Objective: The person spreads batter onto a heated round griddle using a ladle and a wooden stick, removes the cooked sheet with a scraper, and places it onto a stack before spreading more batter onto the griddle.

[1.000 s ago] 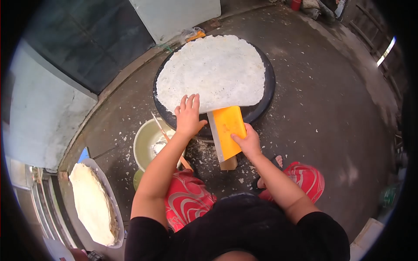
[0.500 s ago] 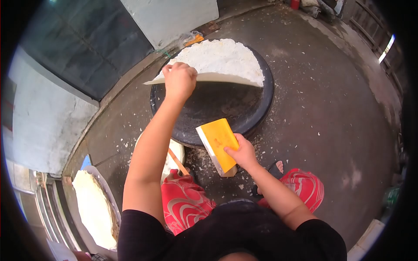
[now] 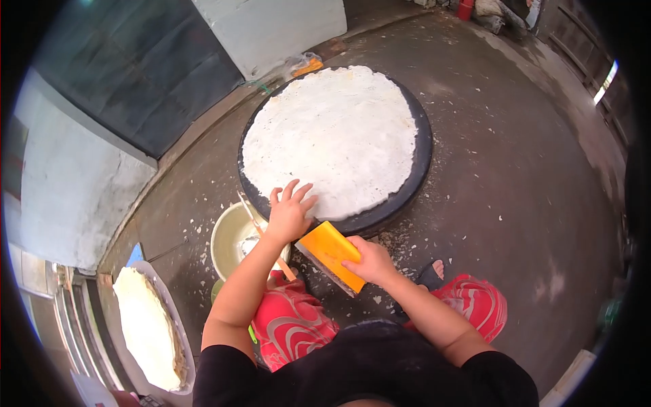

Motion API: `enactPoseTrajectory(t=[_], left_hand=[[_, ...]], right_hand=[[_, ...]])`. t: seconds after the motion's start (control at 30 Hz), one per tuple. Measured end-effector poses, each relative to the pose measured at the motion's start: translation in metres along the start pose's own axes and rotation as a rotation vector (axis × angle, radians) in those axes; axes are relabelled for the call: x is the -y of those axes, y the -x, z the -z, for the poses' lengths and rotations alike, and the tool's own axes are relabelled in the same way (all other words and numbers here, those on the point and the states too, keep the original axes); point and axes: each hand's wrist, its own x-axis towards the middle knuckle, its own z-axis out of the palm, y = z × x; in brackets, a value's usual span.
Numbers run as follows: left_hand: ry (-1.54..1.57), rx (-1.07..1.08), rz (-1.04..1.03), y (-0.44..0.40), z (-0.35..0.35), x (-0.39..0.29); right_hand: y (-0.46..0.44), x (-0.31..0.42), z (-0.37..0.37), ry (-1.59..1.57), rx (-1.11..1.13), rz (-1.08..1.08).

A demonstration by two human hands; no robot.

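Floor (image 3: 515, 183) extends broadly right of the griddle (image 3: 424, 152). White sheet (image 3: 332, 136) lies on the griddle, dark rim exposed right and near. Bucket (image 3: 224, 239) stands beside its near-left edge. Yellow scraper (image 3: 330, 254), gripped by the right hand (image 3: 371, 261), slants at its near edge. Left hand (image 3: 290, 218): fingers spread at its near-left edge; contact undetermined.

Grey-brown concrete floor (image 3: 522, 169) dotted with small pale flakes (image 3: 500, 218). At upper left, a large dark door panel (image 3: 142, 68) stands between a pale wall section (image 3: 274, 34) and a longer, stained whitish wall (image 3: 74, 197). Near the wall section's foot lies something orange (image 3: 308, 66) beside crumpled clear plastic. At top right, a red cylindrical object (image 3: 465, 9) stands near greyish lumps (image 3: 489, 19); beyond them, a dark slatted fence (image 3: 583, 51). Metal bars (image 3: 71, 305) run along the lower left
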Motion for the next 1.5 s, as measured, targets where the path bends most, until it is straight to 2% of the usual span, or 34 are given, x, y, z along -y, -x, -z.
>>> enactPoseTrajectory(t=[0.03, 0.1, 0.17, 0.2, 0.23, 0.27, 0.33, 0.53, 0.67, 0.73, 0.77, 0.83, 0.87, 0.93, 1.0, 1.07, 1.1, 1.13, 1.2, 1.33, 1.47, 1.5], left_hand=[[-0.003, 0.004, 0.013, 0.002, -0.001, 0.004], [0.203, 0.161, 0.351, 0.003, -0.012, 0.025], [0.422, -0.073, 0.654, 0.003, -0.064, 0.084], [0.515, -0.116, 0.866, -0.002, -0.072, 0.107], [0.555, -0.183, 1.119, -0.011, -0.052, 0.099], [0.553, -0.186, 1.128, -0.016, -0.038, 0.101], [0.89, -0.174, 1.398, -0.027, -0.022, 0.107], [1.006, -0.221, 1.617, -0.036, -0.043, 0.143], [1.037, -0.192, 1.605, -0.028, -0.064, 0.16], [0.688, -0.27, 1.379, -0.028, -0.065, 0.158], [0.694, -0.27, 1.368, -0.032, -0.066, 0.155], [1.124, -0.553, 1.385, -0.043, -0.042, 0.134], [1.132, -0.552, 1.375, -0.047, -0.033, 0.125], [1.263, -0.417, 1.489, -0.053, -0.021, 0.111], [1.165, -0.342, 1.429, -0.051, -0.032, 0.116], [0.989, -0.358, 1.066, -0.053, -0.016, 0.104], [0.982, -0.443, 0.949, -0.058, -0.012, 0.1], [0.982, -0.441, 0.948, -0.06, -0.007, 0.097], [0.917, -0.51, 0.748, -0.064, 0.012, 0.08], [1.266, -0.654, 0.656, -0.068, 0.055, 0.042], [1.238, -0.672, 0.673, -0.053, 0.069, 0.046], [1.329, -0.748, 0.711, -0.048, 0.065, 0.05]], right_hand=[[0.001, -0.001, 0.0, -0.002, 0.013, 0.004], [0.001, -0.002, -0.001, 0.024, 0.008, 0.065], [0.0, 0.0, 0.002, 0.032, 0.068, 0.057], [-0.001, 0.002, 0.002, 0.047, 0.109, 0.041], [-0.002, 0.002, 0.001, 0.046, 0.118, 0.048], [-0.001, 0.003, 0.0, 0.051, 0.125, 0.048], [0.0, 0.003, -0.001, 0.06, 0.132, 0.049], [-0.001, -0.001, -0.004, 0.055, 0.113, 0.054], [-0.002, 0.003, -0.002, 0.032, 0.106, 0.067], [-0.002, 0.003, -0.002, 0.046, 0.109, 0.06], [-0.002, 0.0, -0.005, 0.036, 0.107, 0.076], [-0.002, 0.0, -0.006, 0.002, 0.116, 0.096], [-0.002, 0.002, -0.006, 0.007, 0.106, 0.096], [-0.002, 0.004, -0.006, 0.038, 0.151, 0.065], [-0.002, 0.004, -0.007, 0.041, 0.157, 0.072], [-0.001, 0.004, -0.009, 0.064, 0.157, 0.078], [-0.001, 0.004, -0.009, 0.062, 0.153, 0.077], [-0.001, 0.004, -0.01, 0.073, 0.162, 0.077], [0.0, 0.004, -0.01, 0.085, 0.174, 0.079], [0.0, 0.006, -0.01, 0.096, 0.185, 0.093], [-0.001, 0.01, -0.002, 0.075, 0.224, 0.146], [-0.002, 0.01, 0.0, 0.073, 0.219, 0.143]])
